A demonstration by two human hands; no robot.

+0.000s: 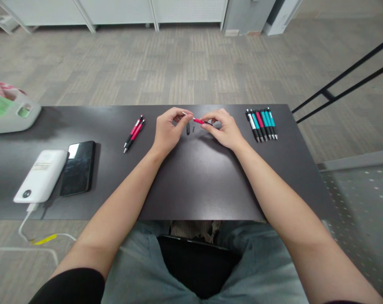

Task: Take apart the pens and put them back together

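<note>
Between my hands, over the far middle of the dark table, is a red pen barrel. My right hand grips it between thumb and fingers, with a black end showing under the fingers. My left hand pinches a thin pale refill whose end meets or enters the barrel's left end; I cannot tell which. Below the fingers lie a black grip piece and a small dark spring-like part on the table.
Two red pens lie to the left. A row of several pens, white, teal and red, lies at the right. Further left are a black phone, a white power bank with a cable, and a white basket.
</note>
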